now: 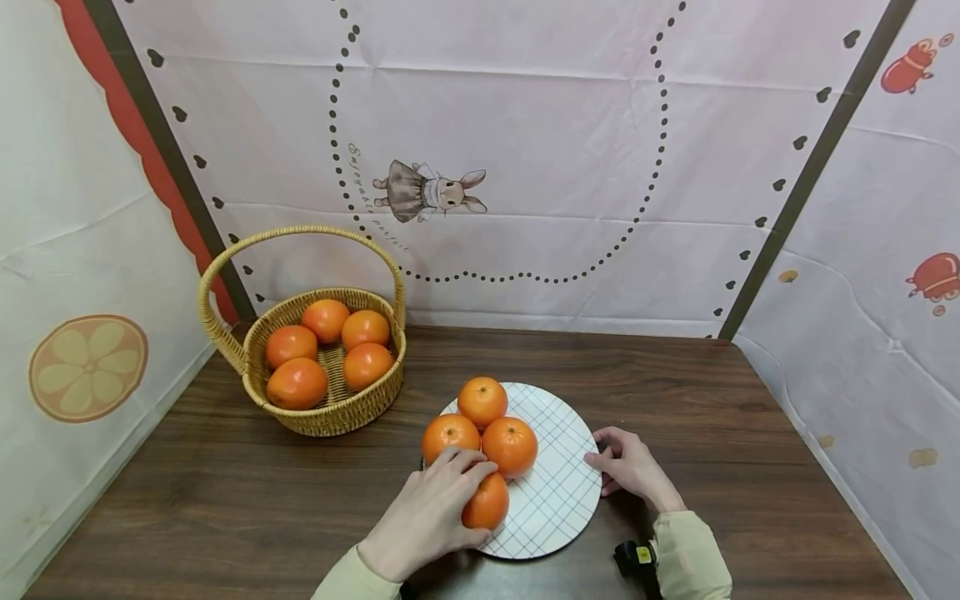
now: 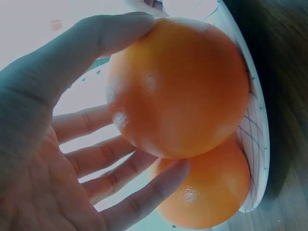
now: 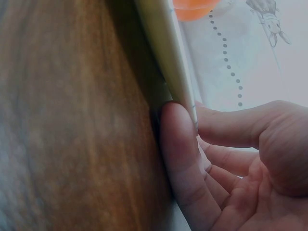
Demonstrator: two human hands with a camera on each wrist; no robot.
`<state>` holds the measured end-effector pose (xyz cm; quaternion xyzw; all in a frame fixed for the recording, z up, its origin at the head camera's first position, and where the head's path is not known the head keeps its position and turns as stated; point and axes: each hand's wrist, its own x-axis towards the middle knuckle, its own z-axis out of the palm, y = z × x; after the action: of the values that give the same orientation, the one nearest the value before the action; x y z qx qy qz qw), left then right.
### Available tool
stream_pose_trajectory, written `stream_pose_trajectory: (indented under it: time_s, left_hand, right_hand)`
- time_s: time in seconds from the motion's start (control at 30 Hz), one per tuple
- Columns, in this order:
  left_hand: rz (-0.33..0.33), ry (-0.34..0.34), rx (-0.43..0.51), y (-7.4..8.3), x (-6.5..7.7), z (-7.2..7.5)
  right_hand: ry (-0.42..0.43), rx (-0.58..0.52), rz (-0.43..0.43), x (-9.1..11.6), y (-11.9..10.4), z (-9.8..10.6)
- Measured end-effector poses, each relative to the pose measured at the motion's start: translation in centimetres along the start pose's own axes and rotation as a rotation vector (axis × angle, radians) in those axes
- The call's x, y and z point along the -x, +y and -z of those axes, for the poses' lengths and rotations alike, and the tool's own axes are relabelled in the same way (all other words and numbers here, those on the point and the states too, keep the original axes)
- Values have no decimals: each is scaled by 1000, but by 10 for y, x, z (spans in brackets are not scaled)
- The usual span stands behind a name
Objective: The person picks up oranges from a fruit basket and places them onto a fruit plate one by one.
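Observation:
A round white plate with a blue grid pattern stands on the table and bears oranges on its left side. My left hand curls around the front orange, thumb on one side and fingers on the other. In the left wrist view this orange fills the space between thumb and fingers, and a second orange sits just past it. Three more oranges cluster behind the held one. At the plate's right rim, my right hand pinches the edge; the right wrist view shows the rim between thumb and forefinger.
A woven basket with a tall handle stands at the back left and contains several orange fruits. Printed cloth walls in the dark wooden table at the back and sides. A small black device is by the right sleeve.

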<state>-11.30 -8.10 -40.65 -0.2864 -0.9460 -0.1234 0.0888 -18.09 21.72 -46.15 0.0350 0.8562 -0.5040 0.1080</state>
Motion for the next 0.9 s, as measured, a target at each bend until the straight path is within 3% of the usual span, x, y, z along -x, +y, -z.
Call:
stream_pose_trajectory:
  time_s: [0.2,0.9]
  left_hand:
    - [-22,36,3,0,2,2]
    - [-4,-10,44,-1,0,3]
  right_hand:
    - [1,-4,-2,1,0,1]
    - [5,2,-12,1,-1,0]
